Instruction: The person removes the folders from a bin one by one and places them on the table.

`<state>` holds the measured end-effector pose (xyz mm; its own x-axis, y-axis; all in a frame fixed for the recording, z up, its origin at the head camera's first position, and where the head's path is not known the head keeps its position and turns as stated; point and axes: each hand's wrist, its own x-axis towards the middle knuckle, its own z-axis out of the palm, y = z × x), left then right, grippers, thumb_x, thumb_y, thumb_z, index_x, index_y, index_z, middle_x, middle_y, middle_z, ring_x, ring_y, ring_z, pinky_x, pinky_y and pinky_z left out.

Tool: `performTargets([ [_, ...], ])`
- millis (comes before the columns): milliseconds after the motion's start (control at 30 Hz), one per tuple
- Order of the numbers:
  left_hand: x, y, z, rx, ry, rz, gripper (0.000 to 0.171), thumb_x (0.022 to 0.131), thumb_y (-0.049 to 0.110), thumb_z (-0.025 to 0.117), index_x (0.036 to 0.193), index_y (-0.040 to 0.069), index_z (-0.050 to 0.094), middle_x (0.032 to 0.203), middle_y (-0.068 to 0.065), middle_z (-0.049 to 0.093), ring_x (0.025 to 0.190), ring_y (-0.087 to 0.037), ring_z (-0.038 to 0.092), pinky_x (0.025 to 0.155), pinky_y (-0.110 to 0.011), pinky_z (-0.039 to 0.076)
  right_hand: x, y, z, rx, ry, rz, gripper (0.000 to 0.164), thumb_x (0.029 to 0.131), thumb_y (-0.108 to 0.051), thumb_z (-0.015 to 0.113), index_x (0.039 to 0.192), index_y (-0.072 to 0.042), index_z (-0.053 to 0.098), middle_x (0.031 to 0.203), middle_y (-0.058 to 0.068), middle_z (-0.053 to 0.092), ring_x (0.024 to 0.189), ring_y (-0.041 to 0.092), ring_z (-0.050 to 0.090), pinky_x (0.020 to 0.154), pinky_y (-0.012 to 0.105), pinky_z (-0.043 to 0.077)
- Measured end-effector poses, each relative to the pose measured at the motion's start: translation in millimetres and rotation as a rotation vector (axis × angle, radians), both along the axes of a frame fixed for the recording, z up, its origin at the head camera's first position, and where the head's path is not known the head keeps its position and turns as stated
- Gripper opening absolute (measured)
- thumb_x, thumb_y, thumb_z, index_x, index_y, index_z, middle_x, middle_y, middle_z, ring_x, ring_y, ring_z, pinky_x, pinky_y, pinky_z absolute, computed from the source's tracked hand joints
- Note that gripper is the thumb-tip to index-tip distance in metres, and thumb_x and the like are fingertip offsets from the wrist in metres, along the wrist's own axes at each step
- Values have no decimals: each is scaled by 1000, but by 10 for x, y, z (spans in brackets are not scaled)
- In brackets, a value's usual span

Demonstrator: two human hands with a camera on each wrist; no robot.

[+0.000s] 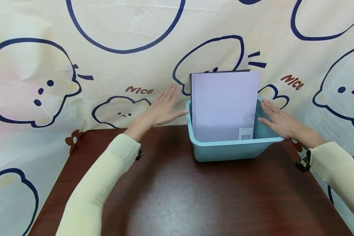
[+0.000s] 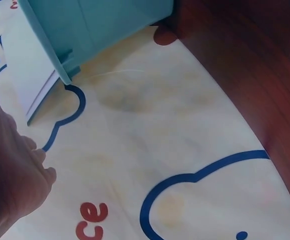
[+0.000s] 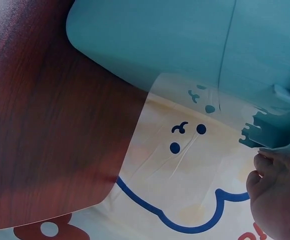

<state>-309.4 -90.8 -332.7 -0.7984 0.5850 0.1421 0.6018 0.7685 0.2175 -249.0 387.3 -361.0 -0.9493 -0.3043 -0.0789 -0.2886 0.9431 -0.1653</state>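
A light blue plastic bin (image 1: 227, 151) stands at the far end of the table. Upright in it are flat, book-like items with a pale lilac cover (image 1: 224, 105); a dark edge shows behind them, and a small white label (image 1: 245, 133) marks the lower right corner. My left hand (image 1: 162, 108) is to the left of the bin, fingers straight, thumb pointing at the rim. On the other side my right hand (image 1: 278, 119) lies along the right rim with extended fingers. In the right wrist view, the bin's side wall (image 3: 185, 45) appears beside the right fingertips.
The dark reddish-brown table (image 1: 177, 196) has a glossy top. Behind and along its sides hangs a pale cloth (image 1: 135, 68) printed with blue cartoon outlines and red lettering, close behind the bin.
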Motion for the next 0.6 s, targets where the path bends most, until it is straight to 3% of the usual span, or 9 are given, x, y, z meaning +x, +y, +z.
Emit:
performTargets([
  [300,-80,224,70,10,40,-12,102,102,74,44,171,17,-5,179,-11,-6,165,-28,-3,133,-48,2,12,4,3,-7,-2,-6,87,112,-47,44,167,0,-4,175,26,-8,161,47,-1,124,71,14],
  [600,-150,386,66,55,48,-14,105,101,74,46,171,17,-7,179,-9,-6,165,-26,-4,133,-48,2,13,2,1,-19,2,-4,86,112,-46,45,167,0,-3,175,26,-6,161,48,0,124,71,14],
])
